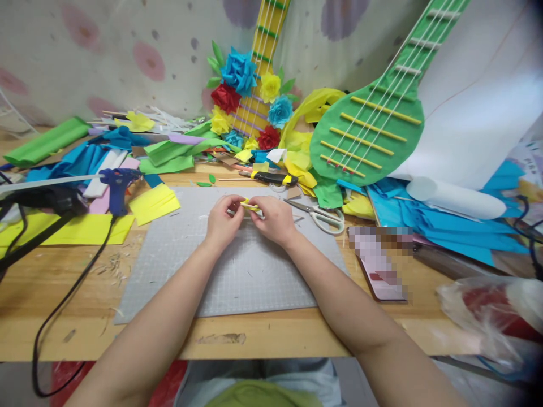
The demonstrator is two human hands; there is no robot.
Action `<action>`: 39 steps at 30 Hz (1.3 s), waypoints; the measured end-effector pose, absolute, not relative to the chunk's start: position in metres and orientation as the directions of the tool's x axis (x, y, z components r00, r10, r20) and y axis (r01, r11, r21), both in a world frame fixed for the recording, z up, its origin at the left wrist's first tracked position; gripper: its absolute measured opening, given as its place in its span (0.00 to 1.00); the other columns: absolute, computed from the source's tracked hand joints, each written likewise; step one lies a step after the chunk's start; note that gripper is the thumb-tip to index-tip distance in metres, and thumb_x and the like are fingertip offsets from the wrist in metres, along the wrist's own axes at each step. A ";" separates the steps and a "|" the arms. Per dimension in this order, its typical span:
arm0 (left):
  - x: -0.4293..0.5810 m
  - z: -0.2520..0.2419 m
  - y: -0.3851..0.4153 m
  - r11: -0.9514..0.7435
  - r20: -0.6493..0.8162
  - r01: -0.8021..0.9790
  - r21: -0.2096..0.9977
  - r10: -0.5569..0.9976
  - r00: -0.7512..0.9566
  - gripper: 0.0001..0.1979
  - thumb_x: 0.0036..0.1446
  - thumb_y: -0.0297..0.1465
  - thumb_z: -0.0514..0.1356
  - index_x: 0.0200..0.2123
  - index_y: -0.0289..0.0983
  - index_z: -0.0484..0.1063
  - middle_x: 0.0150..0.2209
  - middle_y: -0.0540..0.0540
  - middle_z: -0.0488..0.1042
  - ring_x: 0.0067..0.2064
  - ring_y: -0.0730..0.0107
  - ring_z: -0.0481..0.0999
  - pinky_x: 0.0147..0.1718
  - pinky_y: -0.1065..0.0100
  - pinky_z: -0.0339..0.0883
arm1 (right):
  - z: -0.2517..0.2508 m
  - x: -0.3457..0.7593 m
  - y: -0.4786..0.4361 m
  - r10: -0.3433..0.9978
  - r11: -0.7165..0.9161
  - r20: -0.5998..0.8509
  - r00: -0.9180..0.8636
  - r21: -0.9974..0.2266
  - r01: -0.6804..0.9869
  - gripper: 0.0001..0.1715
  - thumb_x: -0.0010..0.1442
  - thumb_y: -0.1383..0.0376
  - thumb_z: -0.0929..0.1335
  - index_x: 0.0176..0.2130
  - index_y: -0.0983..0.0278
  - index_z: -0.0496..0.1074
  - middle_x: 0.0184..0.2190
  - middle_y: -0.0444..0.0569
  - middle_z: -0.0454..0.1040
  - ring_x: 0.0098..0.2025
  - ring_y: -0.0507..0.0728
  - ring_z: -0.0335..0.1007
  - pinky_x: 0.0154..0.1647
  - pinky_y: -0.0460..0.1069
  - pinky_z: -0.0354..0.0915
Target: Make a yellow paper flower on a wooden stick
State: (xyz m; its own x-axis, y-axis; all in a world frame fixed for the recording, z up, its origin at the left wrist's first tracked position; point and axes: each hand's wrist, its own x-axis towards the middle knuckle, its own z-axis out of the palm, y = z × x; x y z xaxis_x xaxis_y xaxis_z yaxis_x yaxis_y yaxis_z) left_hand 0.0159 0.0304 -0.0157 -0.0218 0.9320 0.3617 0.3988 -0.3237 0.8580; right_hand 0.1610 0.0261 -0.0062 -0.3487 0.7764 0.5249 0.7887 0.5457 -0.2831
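Note:
A small piece of yellow paper [249, 206] is pinched between my two hands above the grey cutting mat [254, 277]. My left hand [225, 219] closes its thumb and fingers on the paper's left end. From the other side, my right hand [275, 218] grips it, with most of the fingers curled out of sight. Just right of my right hand lie scissors [324, 217] with pale handles. Behind the hands rests a black and yellow utility knife [274, 178]. Two small green paper leaves [207, 180] lie at the mat's far edge.
A blue glue gun [119, 189] with a trailing black cord stands at the left near yellow paper sheets [155, 203]. Behind are a flower-trimmed yellow paper instrument [248, 113] and a green one [369, 135]. A phone [379, 265], blue paper [441, 220] and a plastic bag [487, 305] lie right.

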 end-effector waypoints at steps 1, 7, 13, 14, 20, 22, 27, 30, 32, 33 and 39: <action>0.016 -0.016 0.030 -0.322 0.358 0.396 0.860 0.934 -0.018 0.08 0.48 0.27 0.55 0.34 0.37 0.70 0.34 0.48 0.72 0.30 0.77 0.69 0.25 0.76 0.63 | -0.006 0.161 0.026 0.776 0.546 0.528 -0.345 -0.288 0.787 0.09 0.57 0.64 0.62 0.38 0.61 0.68 0.36 0.47 0.74 0.39 0.55 0.67 0.38 0.47 0.58; 0.020 -0.014 0.028 -0.300 0.324 0.377 0.876 0.946 0.000 0.09 0.49 0.28 0.56 0.36 0.37 0.69 0.36 0.47 0.72 0.30 0.77 0.70 0.25 0.74 0.65 | -0.004 0.159 0.026 0.794 0.529 0.514 -0.324 -0.320 0.786 0.09 0.57 0.65 0.61 0.38 0.62 0.68 0.36 0.48 0.75 0.39 0.55 0.67 0.38 0.48 0.58; 0.023 -0.016 0.029 -0.287 0.308 0.390 0.875 0.951 0.009 0.09 0.50 0.29 0.55 0.37 0.37 0.69 0.35 0.48 0.73 0.30 0.76 0.70 0.27 0.73 0.65 | -0.004 0.160 0.026 0.812 0.504 0.501 -0.300 -0.342 0.793 0.10 0.55 0.67 0.61 0.38 0.61 0.68 0.37 0.48 0.74 0.40 0.55 0.67 0.40 0.48 0.58; 0.022 -0.016 0.029 -0.290 0.311 0.396 0.871 0.950 0.012 0.09 0.50 0.29 0.55 0.37 0.38 0.68 0.35 0.48 0.72 0.30 0.76 0.70 0.28 0.73 0.66 | -0.005 0.160 0.027 0.814 0.500 0.500 -0.296 -0.344 0.795 0.11 0.55 0.67 0.61 0.38 0.62 0.68 0.37 0.48 0.74 0.41 0.56 0.67 0.40 0.48 0.58; 0.020 -0.012 0.027 -0.352 0.387 0.511 0.784 0.921 0.041 0.10 0.49 0.26 0.54 0.36 0.38 0.69 0.33 0.49 0.71 0.30 0.76 0.69 0.27 0.74 0.64 | -0.006 0.161 0.029 0.800 0.512 0.520 -0.299 -0.332 0.792 0.12 0.53 0.70 0.61 0.38 0.62 0.68 0.36 0.48 0.73 0.40 0.55 0.66 0.40 0.48 0.58; 0.020 -0.010 0.026 -0.382 0.424 0.569 0.729 0.903 0.062 0.10 0.48 0.25 0.54 0.35 0.38 0.70 0.33 0.49 0.70 0.31 0.76 0.69 0.27 0.74 0.64 | -0.006 0.161 0.028 0.794 0.515 0.524 -0.307 -0.313 0.798 0.11 0.53 0.70 0.61 0.37 0.62 0.68 0.35 0.47 0.73 0.40 0.55 0.66 0.39 0.48 0.58; 0.019 -0.007 0.025 -0.408 0.462 0.643 0.648 0.882 0.094 0.08 0.49 0.28 0.55 0.33 0.38 0.71 0.36 0.48 0.70 0.32 0.75 0.70 0.29 0.73 0.65 | -0.006 0.162 0.028 0.796 0.520 0.516 -0.317 -0.313 0.795 0.10 0.55 0.68 0.61 0.36 0.61 0.69 0.35 0.47 0.72 0.40 0.55 0.66 0.38 0.48 0.58; 0.020 -0.007 0.024 -0.399 0.460 0.664 0.632 0.883 0.093 0.08 0.50 0.28 0.55 0.33 0.39 0.72 0.36 0.48 0.73 0.34 0.73 0.72 0.31 0.72 0.65 | -0.005 0.163 0.027 0.807 0.518 0.502 -0.312 -0.346 0.782 0.10 0.53 0.70 0.61 0.35 0.61 0.69 0.36 0.47 0.72 0.41 0.55 0.66 0.38 0.47 0.59; 0.020 -0.007 0.023 -0.378 0.445 0.673 0.636 0.892 0.082 0.08 0.50 0.27 0.55 0.33 0.39 0.73 0.36 0.48 0.74 0.34 0.72 0.72 0.33 0.71 0.65 | -0.003 0.163 0.026 0.817 0.510 0.490 -0.306 -0.364 0.779 0.11 0.51 0.71 0.61 0.35 0.61 0.68 0.36 0.47 0.72 0.41 0.55 0.66 0.38 0.47 0.59; 0.021 -0.007 0.023 -0.367 0.434 0.676 0.639 0.897 0.077 0.08 0.49 0.27 0.55 0.33 0.39 0.73 0.36 0.48 0.75 0.33 0.72 0.72 0.33 0.71 0.65 | -0.003 0.163 0.026 0.821 0.505 0.485 -0.301 -0.372 0.779 0.11 0.50 0.72 0.61 0.34 0.61 0.68 0.36 0.47 0.72 0.40 0.55 0.66 0.37 0.47 0.59; 0.020 -0.009 0.025 -0.342 0.381 0.690 0.638 0.919 0.104 0.07 0.47 0.27 0.56 0.31 0.39 0.71 0.33 0.50 0.73 0.29 0.74 0.69 0.30 0.70 0.63 | 0.000 0.163 0.025 0.884 0.429 0.399 -0.243 -0.487 0.761 0.13 0.48 0.71 0.62 0.36 0.60 0.66 0.34 0.44 0.73 0.34 0.53 0.67 0.33 0.47 0.59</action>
State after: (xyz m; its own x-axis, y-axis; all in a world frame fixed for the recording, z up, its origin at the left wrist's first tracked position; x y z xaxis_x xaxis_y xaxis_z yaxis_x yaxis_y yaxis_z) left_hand 0.0203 0.0249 -0.0094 0.1039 0.9189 0.3806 0.6902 -0.3421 0.6376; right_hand 0.1629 0.0249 0.0005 -0.2427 0.8841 0.3994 0.7606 0.4290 -0.4873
